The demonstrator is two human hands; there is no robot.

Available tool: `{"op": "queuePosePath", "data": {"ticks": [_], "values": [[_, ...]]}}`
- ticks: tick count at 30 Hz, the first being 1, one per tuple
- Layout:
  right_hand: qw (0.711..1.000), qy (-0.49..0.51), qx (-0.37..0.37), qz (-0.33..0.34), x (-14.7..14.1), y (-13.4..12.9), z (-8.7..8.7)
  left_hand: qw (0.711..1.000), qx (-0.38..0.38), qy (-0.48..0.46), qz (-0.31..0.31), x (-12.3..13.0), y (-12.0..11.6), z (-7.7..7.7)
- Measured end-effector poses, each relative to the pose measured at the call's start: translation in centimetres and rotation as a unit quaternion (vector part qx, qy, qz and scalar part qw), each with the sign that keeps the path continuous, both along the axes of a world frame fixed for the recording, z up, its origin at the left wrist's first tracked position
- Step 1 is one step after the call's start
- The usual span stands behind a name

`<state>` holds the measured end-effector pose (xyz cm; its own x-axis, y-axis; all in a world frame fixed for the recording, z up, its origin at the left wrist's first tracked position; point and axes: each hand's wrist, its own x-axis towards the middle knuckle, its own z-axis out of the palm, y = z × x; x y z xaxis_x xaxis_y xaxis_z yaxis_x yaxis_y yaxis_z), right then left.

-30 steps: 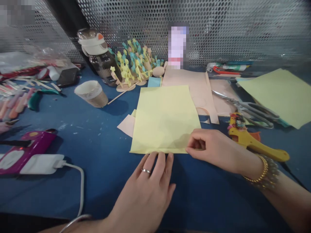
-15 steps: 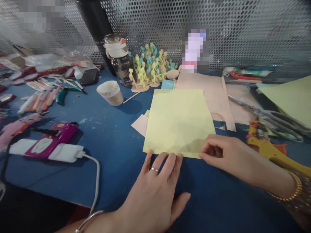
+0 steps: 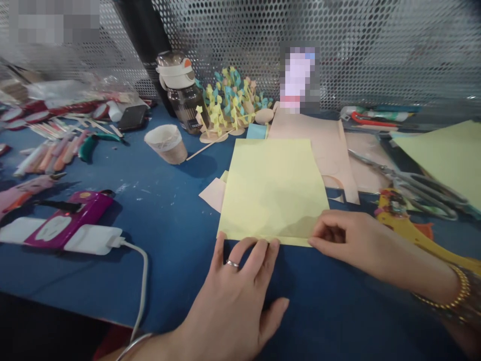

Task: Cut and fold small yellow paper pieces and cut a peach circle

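- Left hand (image 3: 233, 296): open, fingers spread, fingertips on the lower edge of a pale yellow paper sheet (image 3: 272, 190)
- Right hand (image 3: 338, 238): curled, pinching that sheet's lower right corner
- The sheet lies flat on the blue tabletop (image 3: 161, 255), overlapping peach paper (image 3: 311, 143), near long steel scissors (image 3: 413, 188)

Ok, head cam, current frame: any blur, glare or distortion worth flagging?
Head view: the wide lens bows the table edge; glare streaks the metal mesh panel; the plastic bag at far left is soft and out of focus; the yellow paper shows a dark patch by the right hand, shadow or fold, cannot tell.
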<state>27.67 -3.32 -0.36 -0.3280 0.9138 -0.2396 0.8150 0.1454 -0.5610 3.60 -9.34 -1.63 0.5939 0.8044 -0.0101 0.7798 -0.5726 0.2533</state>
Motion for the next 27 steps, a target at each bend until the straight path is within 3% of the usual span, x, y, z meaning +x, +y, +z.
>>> {"op": "queuePosePath", "data": {"ticks": [9, 17, 27], "values": [[0.999, -0.001, -0.043, 0.014, 1.2, 0.7, 1.5, 1.0, 0.024, 0.003, 0.016, 0.4, 0.1, -0.1], [0.997, 0.005, -0.06, 0.047, 1.8, 0.9, 1.6, 0.999, 0.026, 0.012, 0.028, 1.1, 0.2, 0.5], [0.997, -0.017, -0.07, 0.03, 2.7, 1.2, 2.0, 0.996, 0.058, 0.058, 0.019, 1.9, 0.3, 1.0]]}}
